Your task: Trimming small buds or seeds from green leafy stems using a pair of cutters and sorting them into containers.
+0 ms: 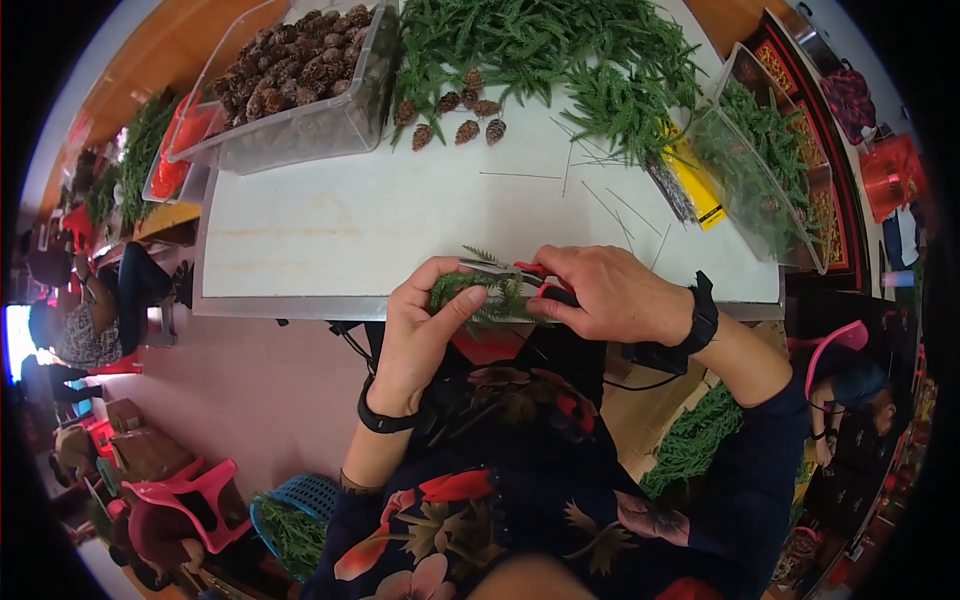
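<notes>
At the near edge of the white table (330, 220), my left hand (425, 318) pinches a small green artificial pine sprig (448, 290) between thumb and fingers. My right hand (620, 297) is closed around red-and-black-handled pliers (545, 283). Their metal jaws reach left across the sprig, close to my left fingertips; what exactly lies between the jaws is too small to make out. Several pine cones (467, 131) lie loose farther back. Thin dark wires (520, 176) are scattered on the tabletop beyond my right hand.
A clear bin of pine cones (290, 140) stands at the far left. Green pine sprigs (540, 50) pile up at the back. On the right are a yellow package (695, 175) beside bundled wires and a clear bin (800, 215) holding greenery. A blue basket (300, 500) sits lower left.
</notes>
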`<action>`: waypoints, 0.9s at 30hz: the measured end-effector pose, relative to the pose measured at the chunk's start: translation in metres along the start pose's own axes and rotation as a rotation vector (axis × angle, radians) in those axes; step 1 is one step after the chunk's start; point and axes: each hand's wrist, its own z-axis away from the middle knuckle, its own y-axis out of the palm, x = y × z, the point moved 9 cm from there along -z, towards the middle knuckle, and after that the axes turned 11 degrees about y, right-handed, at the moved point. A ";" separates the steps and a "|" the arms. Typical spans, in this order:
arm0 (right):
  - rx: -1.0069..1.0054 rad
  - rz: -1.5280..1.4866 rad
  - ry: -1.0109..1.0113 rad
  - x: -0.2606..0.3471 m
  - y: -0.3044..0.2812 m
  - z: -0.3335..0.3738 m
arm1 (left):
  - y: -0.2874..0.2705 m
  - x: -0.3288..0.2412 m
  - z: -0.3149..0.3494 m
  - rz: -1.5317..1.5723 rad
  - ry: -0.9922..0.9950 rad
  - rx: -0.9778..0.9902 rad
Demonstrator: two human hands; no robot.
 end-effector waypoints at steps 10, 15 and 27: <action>0.056 -0.048 0.114 -0.007 0.008 0.002 | 0.000 -0.005 0.001 -0.063 0.068 -0.012; 0.063 -0.079 0.101 -0.008 0.008 0.003 | 0.002 -0.010 0.002 -0.041 0.033 -0.031; -0.016 0.024 -0.020 -0.003 0.005 0.005 | -0.003 -0.008 0.004 -0.281 0.089 -0.015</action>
